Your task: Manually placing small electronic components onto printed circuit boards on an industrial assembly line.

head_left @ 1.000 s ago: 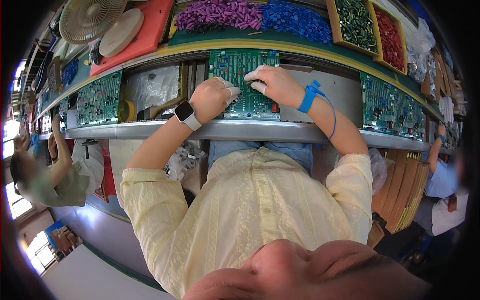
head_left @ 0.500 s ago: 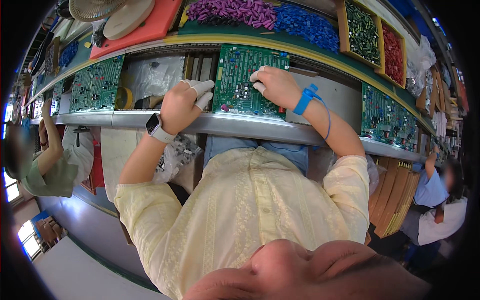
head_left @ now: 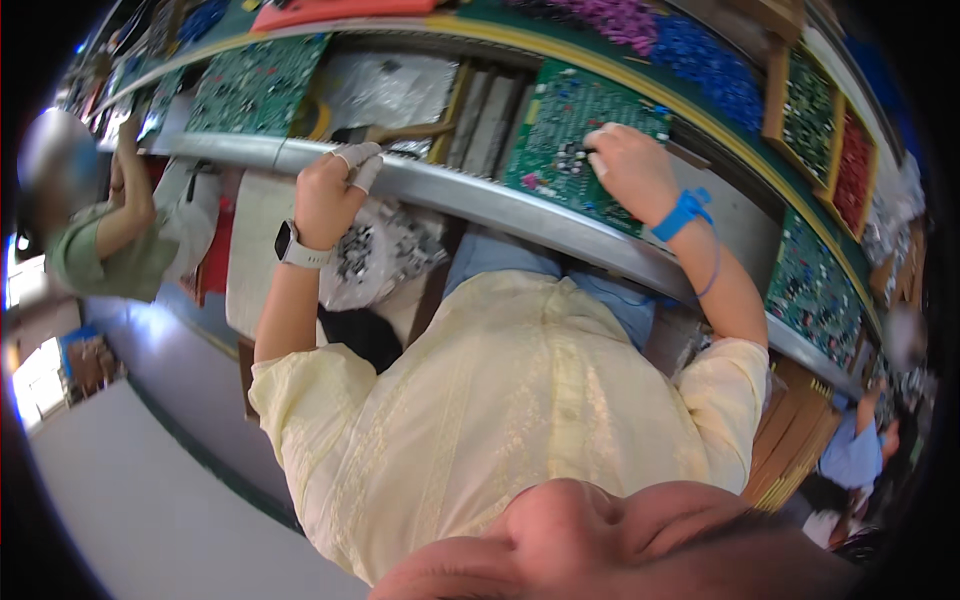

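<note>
A green circuit board (head_left: 545,140), crowded with small parts, lies across the metal rails of the line. Over its right half is my right hand (head_left: 632,172), white covers on its fingertips and a blue strap at the wrist. Its fingers are bent down at the board; whatever they grip is hidden. My left hand (head_left: 328,200), wearing a watch, is above the front rail (head_left: 400,170), left of and apart from the board. Its covered thumb and fingers are drawn together, and I cannot make out anything between them. A brown wooden handle (head_left: 418,131) lies just beyond it.
Below the rail hangs a clear bag (head_left: 375,255) of small black and grey parts. More boards (head_left: 255,90) sit along the line on both sides. Boxes of green parts (head_left: 806,105) and red parts (head_left: 851,170) stand behind, past a blue pile (head_left: 708,80). Other people work at both ends.
My left hand has drawn away from the board's left edge, leftward and toward me. My right hand stays over the board. The whole view has shifted and tilted.
</note>
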`<action>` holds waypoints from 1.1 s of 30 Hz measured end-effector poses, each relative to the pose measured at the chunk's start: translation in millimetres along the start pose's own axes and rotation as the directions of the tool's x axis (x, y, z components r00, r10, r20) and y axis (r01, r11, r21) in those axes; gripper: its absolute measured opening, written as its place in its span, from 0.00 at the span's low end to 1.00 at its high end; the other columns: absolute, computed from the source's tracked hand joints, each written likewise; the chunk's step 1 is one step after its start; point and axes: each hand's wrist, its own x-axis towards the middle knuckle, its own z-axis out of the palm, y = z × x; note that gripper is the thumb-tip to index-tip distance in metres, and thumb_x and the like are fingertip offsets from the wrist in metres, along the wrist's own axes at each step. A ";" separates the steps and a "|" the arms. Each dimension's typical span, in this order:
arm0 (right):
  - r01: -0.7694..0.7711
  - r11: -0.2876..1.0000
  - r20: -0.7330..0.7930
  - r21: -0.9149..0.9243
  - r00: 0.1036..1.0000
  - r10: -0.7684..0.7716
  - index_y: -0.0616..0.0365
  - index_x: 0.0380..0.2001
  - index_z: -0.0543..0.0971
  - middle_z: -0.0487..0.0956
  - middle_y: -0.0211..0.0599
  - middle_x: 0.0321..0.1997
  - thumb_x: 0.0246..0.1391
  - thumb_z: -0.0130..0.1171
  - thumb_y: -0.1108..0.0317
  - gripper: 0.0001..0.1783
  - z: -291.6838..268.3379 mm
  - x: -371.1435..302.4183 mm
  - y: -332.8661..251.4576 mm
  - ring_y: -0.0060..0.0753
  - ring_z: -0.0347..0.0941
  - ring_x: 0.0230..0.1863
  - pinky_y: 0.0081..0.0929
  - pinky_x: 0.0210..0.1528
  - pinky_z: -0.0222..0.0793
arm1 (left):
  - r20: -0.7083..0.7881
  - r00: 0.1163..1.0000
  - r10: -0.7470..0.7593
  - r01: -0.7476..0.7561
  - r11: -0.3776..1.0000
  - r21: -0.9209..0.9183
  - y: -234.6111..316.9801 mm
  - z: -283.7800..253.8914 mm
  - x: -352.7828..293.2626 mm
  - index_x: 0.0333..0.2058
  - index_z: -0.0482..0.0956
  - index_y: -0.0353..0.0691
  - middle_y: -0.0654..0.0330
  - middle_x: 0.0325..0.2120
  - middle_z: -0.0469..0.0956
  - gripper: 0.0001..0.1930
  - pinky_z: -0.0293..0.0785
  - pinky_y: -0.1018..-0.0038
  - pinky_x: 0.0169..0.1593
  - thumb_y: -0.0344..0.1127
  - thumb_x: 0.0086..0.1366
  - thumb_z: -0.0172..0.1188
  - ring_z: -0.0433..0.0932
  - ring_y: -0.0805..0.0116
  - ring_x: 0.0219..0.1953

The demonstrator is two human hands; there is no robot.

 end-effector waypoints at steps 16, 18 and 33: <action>-0.260 0.896 0.059 0.359 0.965 0.256 0.56 0.41 0.74 0.74 0.36 0.30 0.43 0.60 0.75 0.18 -38.6 -48.3 1.8 0.34 0.68 0.25 0.28 0.29 0.66 | 0.601 0.636 -0.483 0.175 0.850 0.497 -96.3 37.9 -112.1 0.33 0.81 0.47 0.48 0.30 0.78 0.11 0.72 0.61 0.42 0.34 0.50 0.55 0.77 0.51 0.36; -0.301 0.886 0.062 0.354 0.952 0.299 0.57 0.42 0.74 0.74 0.35 0.30 0.43 0.60 0.75 0.19 -41.0 -57.8 4.8 0.29 0.67 0.24 0.26 0.27 0.66 | 0.660 0.553 -0.509 0.136 0.836 0.531 -97.5 46.2 -109.3 0.33 0.81 0.44 0.48 0.30 0.78 0.11 0.72 0.61 0.42 0.33 0.49 0.55 0.77 0.51 0.36; -0.422 0.772 0.032 0.475 0.885 0.464 0.60 0.43 0.75 0.75 0.31 0.29 0.44 0.61 0.77 0.19 -41.6 -92.7 33.6 0.17 0.60 0.21 0.18 0.26 0.63 | 0.641 0.588 -0.493 0.292 0.869 0.400 -125.3 33.2 -117.6 0.33 0.78 0.37 0.45 0.27 0.78 0.13 0.73 0.63 0.38 0.29 0.45 0.56 0.77 0.51 0.34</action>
